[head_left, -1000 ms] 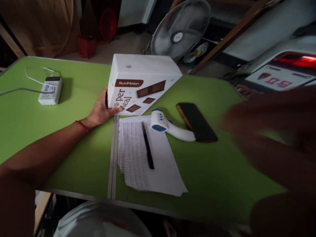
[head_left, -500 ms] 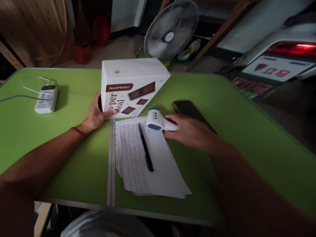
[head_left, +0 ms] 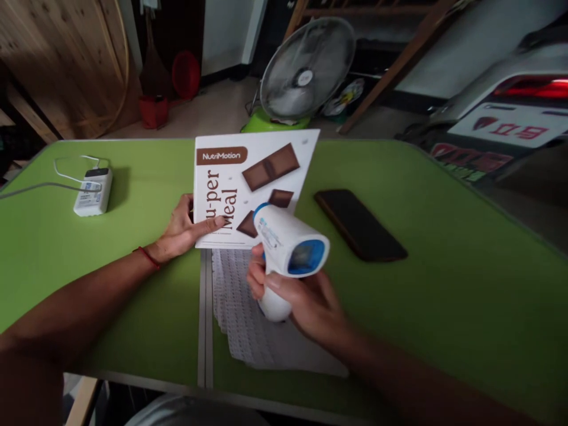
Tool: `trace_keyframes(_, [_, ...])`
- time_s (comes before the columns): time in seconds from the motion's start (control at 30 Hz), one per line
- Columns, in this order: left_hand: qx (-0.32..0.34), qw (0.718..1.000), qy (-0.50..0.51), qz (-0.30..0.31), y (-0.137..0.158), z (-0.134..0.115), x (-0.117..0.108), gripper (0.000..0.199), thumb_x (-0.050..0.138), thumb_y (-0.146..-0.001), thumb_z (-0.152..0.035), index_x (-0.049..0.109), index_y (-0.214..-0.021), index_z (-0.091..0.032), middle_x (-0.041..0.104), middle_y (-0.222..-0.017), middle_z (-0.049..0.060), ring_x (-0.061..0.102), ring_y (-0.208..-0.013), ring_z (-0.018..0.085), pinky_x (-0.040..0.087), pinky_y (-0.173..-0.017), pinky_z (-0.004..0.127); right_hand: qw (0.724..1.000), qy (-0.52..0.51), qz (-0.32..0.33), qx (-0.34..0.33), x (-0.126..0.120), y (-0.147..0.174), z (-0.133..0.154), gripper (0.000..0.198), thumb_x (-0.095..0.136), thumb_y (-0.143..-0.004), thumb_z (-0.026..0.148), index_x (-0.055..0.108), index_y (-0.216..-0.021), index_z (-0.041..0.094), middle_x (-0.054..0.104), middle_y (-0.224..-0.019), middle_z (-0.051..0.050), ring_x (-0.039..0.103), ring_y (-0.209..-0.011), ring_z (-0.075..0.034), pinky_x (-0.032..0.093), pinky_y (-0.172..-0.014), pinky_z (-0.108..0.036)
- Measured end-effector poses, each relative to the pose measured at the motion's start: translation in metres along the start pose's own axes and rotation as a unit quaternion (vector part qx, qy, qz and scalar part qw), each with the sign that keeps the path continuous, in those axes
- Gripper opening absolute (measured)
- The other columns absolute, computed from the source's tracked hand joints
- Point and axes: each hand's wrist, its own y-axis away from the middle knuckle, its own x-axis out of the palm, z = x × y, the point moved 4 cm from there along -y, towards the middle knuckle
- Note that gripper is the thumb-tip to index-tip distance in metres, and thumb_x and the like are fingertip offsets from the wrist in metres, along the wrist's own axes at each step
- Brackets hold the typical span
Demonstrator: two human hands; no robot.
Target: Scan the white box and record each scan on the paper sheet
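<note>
My left hand [head_left: 184, 228] grips the lower left side of a white box [head_left: 266, 142] printed with chocolate bars and the word NutriMotion; its thumb lies on the front face. In my right hand [head_left: 302, 296] is a white and blue infrared thermometer [head_left: 288, 239], held by its handle. Its blue front end points at the box, while its display end faces me. Under the thermometer lie printed paper sheets [head_left: 248, 337], partly covered by my right hand and the box. The pen seen earlier is hidden.
A dark phone [head_left: 360, 225] lies to the right on the green table [head_left: 146, 331]. At the left sits a white power bank [head_left: 93, 192] with a cable. Beyond the table stand a fan [head_left: 306, 71], a red bucket [head_left: 154, 111] and a scooter [head_left: 501, 127].
My right hand has lifted the thermometer off the papers and turned it toward the box. The box has tilted so its front faces me more fully. The phone is now uncovered.
</note>
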Motion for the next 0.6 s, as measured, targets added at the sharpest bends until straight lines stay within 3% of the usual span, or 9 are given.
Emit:
trace_keyframes(0.23, [-0.042, 0.999, 0.019, 0.014, -0.003, -0.009, 0.003, 0.077, 0.096, -0.071, -0.079, 0.070, -0.115, -0.022, 0.082, -0.119, 0.013, 0.079, -0.109, 0.035, 0.068, -0.098, 0.057, 0.999, -0.007, -0.009, 0.043, -0.009, -0.001, -0.024, 0.030, 0.083, -0.085, 0.050, 0.067, -0.093, 0.026, 0.059, -0.069, 0.003, 0.055, -0.062, -0.017, 0.049, -0.061, -0.035])
trace_keyframes(0.4, [-0.031, 0.999, 0.012, 0.020, -0.003, -0.010, 0.003, 0.074, 0.095, -0.072, -0.078, 0.070, -0.114, -0.023, 0.081, -0.120, 0.013, 0.077, -0.113, 0.036, 0.066, -0.102, 0.059, 0.999, -0.011, 0.027, 0.034, -0.008, -0.002, -0.025, 0.034, 0.083, -0.086, 0.053, 0.068, -0.101, 0.026, 0.057, -0.070, 0.005, 0.053, -0.060, -0.016, 0.048, -0.059, -0.035])
trace_keyframes(0.6, [-0.036, 0.999, 0.018, 0.025, -0.004, -0.016, 0.004, 0.074, 0.097, -0.072, -0.072, 0.070, -0.119, -0.021, 0.082, -0.123, 0.013, 0.078, -0.115, 0.037, 0.067, -0.102, 0.056, 0.999, 0.011, 0.025, 0.029, -0.004, -0.003, -0.018, 0.030, 0.079, -0.086, 0.052, 0.065, -0.092, 0.026, 0.060, -0.066, 0.004, 0.056, -0.057, -0.016, 0.048, -0.057, -0.034])
